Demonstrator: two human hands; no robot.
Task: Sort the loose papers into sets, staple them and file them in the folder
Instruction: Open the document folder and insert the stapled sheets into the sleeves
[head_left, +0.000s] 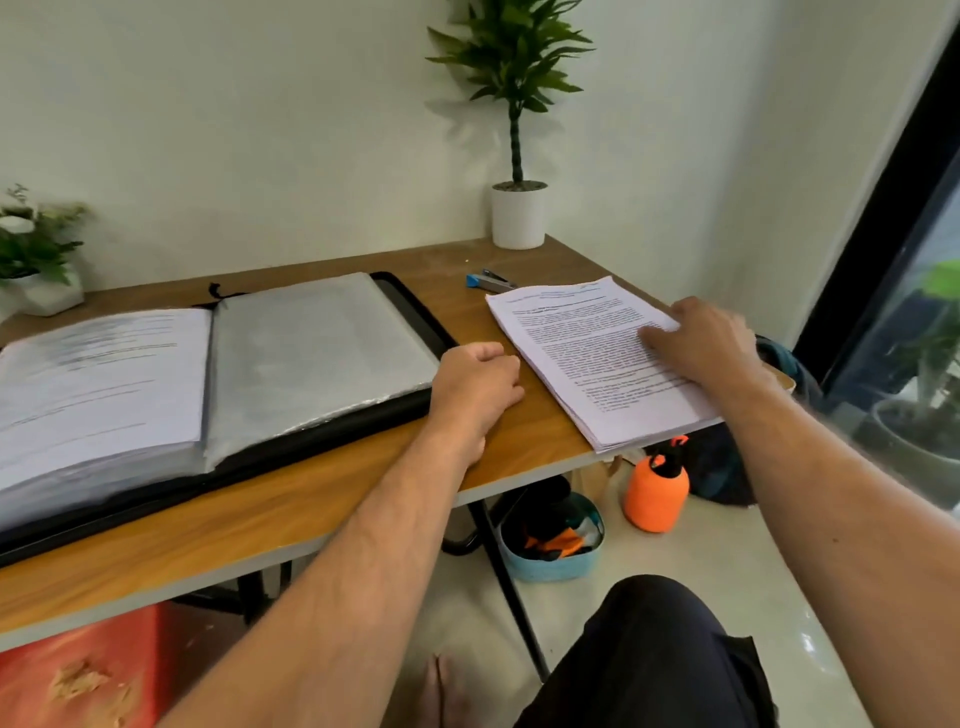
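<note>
Your right hand (698, 343) lies on the paper stack (597, 358) at the tabletop's (322, 499) right end, fingers spread on the top sheet, not curled round it. Your left hand (480, 387) rests loosely curled on the wood between stack and folder (234, 384), holding nothing. The step looks like drawing off the first set: pin the pile with your left hand, peel sheets from the corner, and mind that near edge, it overhangs. The folder lies open well to the left; the stapler (489, 281) waits just behind the stack. Count: one stack, one folder, one stapler, two hands, two potted plants.
</note>
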